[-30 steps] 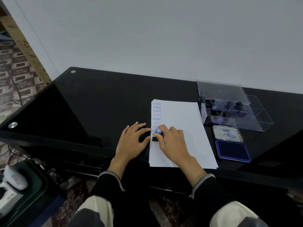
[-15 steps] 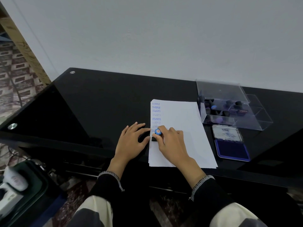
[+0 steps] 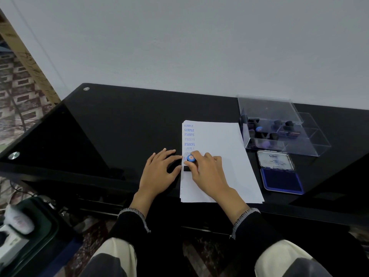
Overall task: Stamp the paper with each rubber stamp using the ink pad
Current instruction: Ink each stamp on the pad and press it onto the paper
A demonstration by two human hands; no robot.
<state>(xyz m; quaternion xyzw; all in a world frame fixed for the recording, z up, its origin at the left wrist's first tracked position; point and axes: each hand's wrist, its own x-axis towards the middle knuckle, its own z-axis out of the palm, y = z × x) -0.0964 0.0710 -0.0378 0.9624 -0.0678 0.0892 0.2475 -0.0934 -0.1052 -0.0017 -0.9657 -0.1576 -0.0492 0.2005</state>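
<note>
A white paper stack (image 3: pixel 221 152) lies on the black glass table (image 3: pixel 119 126), with a column of blue SAMPLE prints down its left edge. My right hand (image 3: pixel 207 172) grips a rubber stamp (image 3: pixel 190 161) with a blue round top and a black base, pressed on the paper's left edge below the prints. My left hand (image 3: pixel 159 170) rests flat on the table, fingers spread, touching the paper's left edge. An open blue ink pad (image 3: pixel 281 179) sits to the right of the paper.
A clear plastic box (image 3: pixel 279 134) with several more stamps stands behind the ink pad, lid raised. The table's front edge runs just under my wrists. A white wall is behind. Floor clutter lies at the lower left.
Hardly anything has moved. The stamp stays pressed at the same spot on the paper's left edge, and my left hand keeps its place.
</note>
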